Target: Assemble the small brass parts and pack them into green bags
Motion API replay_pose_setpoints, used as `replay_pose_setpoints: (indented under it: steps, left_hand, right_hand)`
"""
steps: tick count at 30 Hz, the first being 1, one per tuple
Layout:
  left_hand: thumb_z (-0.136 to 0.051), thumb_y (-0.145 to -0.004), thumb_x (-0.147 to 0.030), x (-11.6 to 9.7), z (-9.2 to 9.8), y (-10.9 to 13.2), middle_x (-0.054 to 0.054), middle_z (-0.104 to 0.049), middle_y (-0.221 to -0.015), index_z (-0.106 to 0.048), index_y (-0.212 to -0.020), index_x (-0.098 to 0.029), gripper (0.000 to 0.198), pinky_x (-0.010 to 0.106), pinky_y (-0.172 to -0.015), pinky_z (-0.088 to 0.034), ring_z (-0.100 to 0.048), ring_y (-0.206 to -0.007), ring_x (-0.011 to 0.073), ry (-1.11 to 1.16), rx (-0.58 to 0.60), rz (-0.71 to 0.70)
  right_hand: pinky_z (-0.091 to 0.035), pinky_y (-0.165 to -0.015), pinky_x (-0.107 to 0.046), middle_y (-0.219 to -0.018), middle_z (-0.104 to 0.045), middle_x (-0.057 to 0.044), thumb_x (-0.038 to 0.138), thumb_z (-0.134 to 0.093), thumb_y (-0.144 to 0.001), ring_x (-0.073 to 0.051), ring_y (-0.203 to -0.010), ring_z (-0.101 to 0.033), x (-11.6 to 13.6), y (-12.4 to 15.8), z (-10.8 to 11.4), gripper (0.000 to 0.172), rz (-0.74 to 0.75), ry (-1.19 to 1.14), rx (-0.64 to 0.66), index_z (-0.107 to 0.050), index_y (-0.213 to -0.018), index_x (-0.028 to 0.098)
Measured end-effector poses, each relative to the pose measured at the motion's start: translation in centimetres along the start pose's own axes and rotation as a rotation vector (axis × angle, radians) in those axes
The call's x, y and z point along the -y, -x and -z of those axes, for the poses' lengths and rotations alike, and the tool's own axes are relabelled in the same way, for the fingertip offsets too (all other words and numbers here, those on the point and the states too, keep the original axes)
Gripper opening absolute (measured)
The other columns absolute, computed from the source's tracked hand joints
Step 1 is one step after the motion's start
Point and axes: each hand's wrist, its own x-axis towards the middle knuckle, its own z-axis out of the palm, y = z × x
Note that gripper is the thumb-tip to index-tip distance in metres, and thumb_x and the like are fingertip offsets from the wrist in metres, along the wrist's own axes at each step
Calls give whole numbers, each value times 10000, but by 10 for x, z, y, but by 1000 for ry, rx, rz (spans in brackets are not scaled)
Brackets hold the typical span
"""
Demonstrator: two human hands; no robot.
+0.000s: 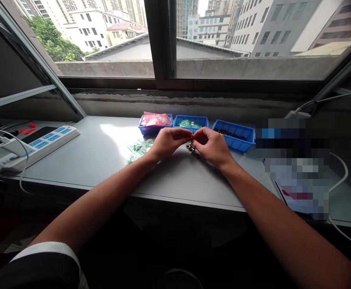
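My left hand and my right hand meet fingertip to fingertip above the grey table. Both are closed in a pinch, and whatever sits between the fingertips is too small to name. Just below them lies a small heap of shiny, brass-coloured metal pieces, partly covered by the right hand. Beside my left wrist spreads a pile of clear little bags with green edges. Behind the hands stand a blue bin with more green-edged bags and a blue bin holding small black pieces.
Another blue bin contains pink plastic bags. A white power strip with a cable lies at the left. Blurred-out items and a white cable occupy the right. A window rises behind the table.
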Motion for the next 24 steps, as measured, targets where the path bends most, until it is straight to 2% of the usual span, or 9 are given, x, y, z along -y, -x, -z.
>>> replay_pose_setpoints:
  steps: [5,8,12,15,19,21,24]
  left_hand:
    - [-1009,-816,-492,-1,-1,1,144,-874,-1229,-881,-1174,-150,510,503,-1146,-654,-837,-1192,327,45,31,7]
    - [-983,-851,-489,-5,-1,1,140,-873,-1227,-872,-1213,-154,506,450,-1082,-665,-840,-1164,307,20,24,0]
    - [-889,-930,-601,-13,1,2,113,-883,-1034,-904,-1085,-164,464,365,-885,-659,-833,-963,260,-152,7,6]
    - [-888,-914,-647,-14,2,3,101,-883,-993,-919,-1056,-182,487,345,-827,-643,-822,-924,257,-207,15,13]
    - [-914,-898,-604,-8,4,2,100,-889,-1014,-917,-1113,-188,469,376,-876,-673,-832,-918,256,-134,21,10]
    - [-927,-896,-543,-4,4,1,102,-892,-1048,-914,-1131,-190,425,410,-943,-688,-842,-938,258,-100,8,11]
    - [-933,-891,-449,-1,3,0,101,-893,-1115,-915,-1112,-197,335,448,-1047,-686,-855,-1023,275,-95,-15,-4]
  right_hand:
    - [-623,-805,-402,-920,-822,-27,229,-784,-834,-240,-819,-766,-2,1,-2,191,-33,-27,1,-719,-1012,254]
    - [-613,-794,-393,-895,-807,-9,221,-761,-851,-221,-774,-735,0,1,-1,246,-2,7,4,-737,-1093,259]
    - [-617,-802,-399,-930,-820,-31,261,-761,-917,-231,-816,-751,5,1,0,89,49,24,-47,-777,-1004,256]
    - [-632,-816,-409,-961,-833,-37,261,-778,-929,-250,-869,-773,4,0,0,54,82,17,-54,-785,-983,259]
    - [-653,-892,-431,-1052,-849,-45,175,-734,-911,-260,-947,-796,0,0,-1,151,152,20,-22,-806,-1011,262]
    - [-658,-911,-436,-1060,-856,-49,180,-714,-928,-261,-954,-806,1,0,-1,161,130,16,-30,-809,-1031,260]
    - [-664,-853,-421,-1002,-850,-50,253,-747,-946,-258,-908,-803,5,1,0,131,55,-14,-88,-788,-1070,252]
